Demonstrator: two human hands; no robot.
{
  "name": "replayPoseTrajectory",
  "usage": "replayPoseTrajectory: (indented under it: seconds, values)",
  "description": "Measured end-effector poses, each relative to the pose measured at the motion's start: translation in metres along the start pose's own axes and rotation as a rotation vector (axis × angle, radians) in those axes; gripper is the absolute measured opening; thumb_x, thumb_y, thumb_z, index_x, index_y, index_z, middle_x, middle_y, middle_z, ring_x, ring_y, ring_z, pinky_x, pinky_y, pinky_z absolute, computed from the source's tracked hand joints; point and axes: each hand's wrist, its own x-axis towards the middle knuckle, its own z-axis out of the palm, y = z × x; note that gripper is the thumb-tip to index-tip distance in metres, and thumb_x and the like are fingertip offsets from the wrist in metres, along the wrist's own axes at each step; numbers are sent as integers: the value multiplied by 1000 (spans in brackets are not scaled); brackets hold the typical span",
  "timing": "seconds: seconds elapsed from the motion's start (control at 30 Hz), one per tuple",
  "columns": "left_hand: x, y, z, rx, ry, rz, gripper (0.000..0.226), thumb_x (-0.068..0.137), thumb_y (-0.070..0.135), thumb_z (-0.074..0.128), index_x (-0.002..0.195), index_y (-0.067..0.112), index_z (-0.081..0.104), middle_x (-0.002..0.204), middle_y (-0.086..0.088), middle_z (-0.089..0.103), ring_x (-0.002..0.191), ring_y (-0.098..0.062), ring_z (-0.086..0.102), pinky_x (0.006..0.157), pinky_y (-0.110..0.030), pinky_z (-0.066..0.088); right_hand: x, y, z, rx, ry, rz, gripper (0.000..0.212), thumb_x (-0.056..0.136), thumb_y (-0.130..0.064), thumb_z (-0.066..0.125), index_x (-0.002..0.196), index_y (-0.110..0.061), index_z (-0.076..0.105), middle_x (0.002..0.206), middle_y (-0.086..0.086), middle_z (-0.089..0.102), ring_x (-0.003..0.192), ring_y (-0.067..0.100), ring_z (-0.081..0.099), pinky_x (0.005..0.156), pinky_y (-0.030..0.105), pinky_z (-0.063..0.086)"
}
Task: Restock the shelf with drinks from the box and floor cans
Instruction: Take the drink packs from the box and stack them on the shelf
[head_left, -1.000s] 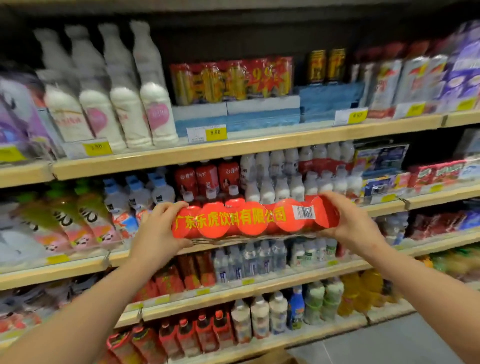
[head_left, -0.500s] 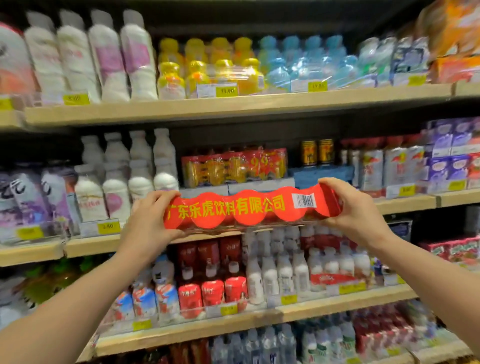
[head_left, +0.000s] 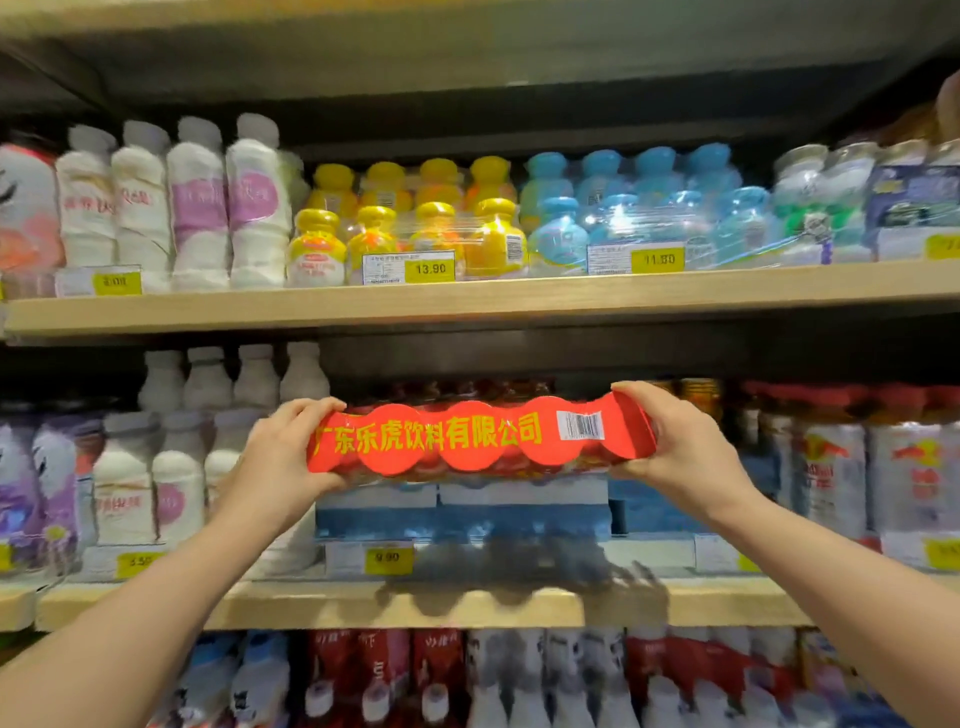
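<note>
Multipack (head_left: 478, 436), clutched at each end by left hand (head_left: 275, 457) and right hand (head_left: 685, 447), could snag the shelf (head_left: 311, 605) edge and slip.

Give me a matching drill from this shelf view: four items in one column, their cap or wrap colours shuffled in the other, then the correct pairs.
Things:
1. multipack held by the left hand and right hand
2. bottles above the 13.90 tag
3. bottles above the 11.80 tag
4. tall bottles, upper shelf, left

Colours:
A. blue caps
B. white
C. red wrap with yellow writing
D. yellow caps

Pairs: 1-C, 2-D, 3-A, 4-B
</note>
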Motion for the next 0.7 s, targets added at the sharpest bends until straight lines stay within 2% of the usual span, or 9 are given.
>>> replayPoseTrajectory:
  seconds: [0.2, 0.3, 0.7]
  values:
    - [15, 2, 16, 6, -102, -79, 77, 60, 5, 79, 128, 17, 46, 134, -9, 45, 120, -30, 43, 97, -43, 38, 13, 18, 17, 68, -114, 106, 85, 59, -11, 83, 132, -17, 41, 133, 5, 50, 121, 24, 45, 97, 45, 45]
    - [18, 2, 23, 10, -157, -106, 80, 59, 7, 81, 129, 16, 45, 135, -8, 45, 119, -29, 44, 97, -41, 38, 14, 22, 23, 61, -150, 137, 88, 56, -11, 84, 132, -17, 41, 133, 5, 51, 120, 25, 46, 95, 43, 46]
    - [33, -10, 35, -10, -314, -139, 75, 64, 5, 77, 130, 18, 44, 136, -5, 44, 120, -23, 43, 98, -31, 34, 21, 20, 43, 59, -293, 243, 80, 68, -12, 77, 136, -17, 34, 137, 5, 45, 126, 23, 41, 99, 39, 43]
